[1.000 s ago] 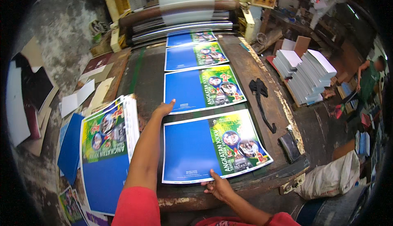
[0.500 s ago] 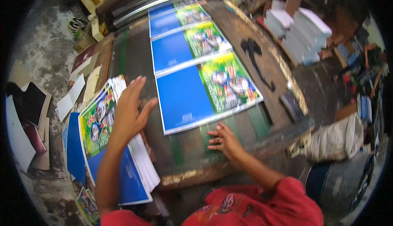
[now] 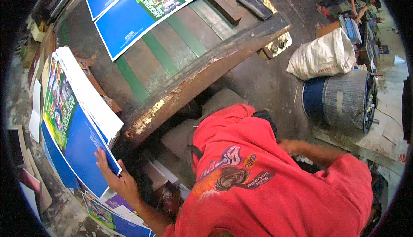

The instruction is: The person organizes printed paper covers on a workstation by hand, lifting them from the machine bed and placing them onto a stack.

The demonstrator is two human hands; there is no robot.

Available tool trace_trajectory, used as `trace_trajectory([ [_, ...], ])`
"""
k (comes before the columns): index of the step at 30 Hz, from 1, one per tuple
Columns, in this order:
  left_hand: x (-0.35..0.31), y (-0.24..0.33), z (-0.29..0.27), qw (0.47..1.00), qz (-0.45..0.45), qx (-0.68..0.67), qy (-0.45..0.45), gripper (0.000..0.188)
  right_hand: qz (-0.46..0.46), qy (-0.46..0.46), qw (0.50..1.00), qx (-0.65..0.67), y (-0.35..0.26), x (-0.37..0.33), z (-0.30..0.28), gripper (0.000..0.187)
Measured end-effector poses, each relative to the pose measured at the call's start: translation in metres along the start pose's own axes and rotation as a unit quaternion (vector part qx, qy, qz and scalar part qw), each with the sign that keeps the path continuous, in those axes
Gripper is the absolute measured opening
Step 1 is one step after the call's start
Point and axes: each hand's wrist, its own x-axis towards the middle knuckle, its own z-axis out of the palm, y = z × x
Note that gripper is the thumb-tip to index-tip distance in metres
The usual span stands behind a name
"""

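Observation:
My left hand (image 3: 122, 183) is at the near corner of a stack of printed sheets (image 3: 82, 140), blue on one half and green with pictures on the other. Its fingers are stretched and apart, with the tips touching the top sheet. White edges of the stack fan out toward the table. Down beside my hip, my right hand (image 3: 285, 146) is mostly covered by the red shirt, and its fingers are hidden. Similar printed sheets (image 3: 124, 24) lie in an overlapping row on the worn table (image 3: 183, 35) with green strips.
The table's chipped front edge (image 3: 193, 80) runs between me and the sheets. A dark block (image 3: 254, 6) sits at its right corner. Further right, a white sack (image 3: 322, 54) rests by a grey drum (image 3: 346, 99). A person (image 3: 344, 0) bends over at the far right. More printed sheets (image 3: 129, 226) lie low at the left.
The view has swung toward the right and down. My left hand has moved from above the stack's far part to its near corner. My right hand has left the table's front and dropped to my side.

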Motion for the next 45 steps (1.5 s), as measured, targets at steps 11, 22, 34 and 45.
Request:
trace_trajectory([
  [11,0.009,0.002,-0.016,0.962,-0.094,-0.158,0.202,0.024,0.231,0.346,0.900,-0.133,0.059,0.035,0.037,0.033],
  [22,0.126,0.028,0.005,0.982,0.187,0.022,0.001,0.033,0.124,0.392,0.876,0.250,0.060,-0.030,-0.122,0.016],
  [34,0.229,-0.003,0.089,0.929,0.196,-0.068,-0.306,0.022,0.003,0.057,0.932,-0.358,-0.105,0.041,-0.190,0.043],
  [45,0.227,0.006,0.043,0.923,0.124,-0.260,-0.253,0.035,-0.275,-0.128,0.903,0.306,-0.335,0.121,-0.145,0.071],
])
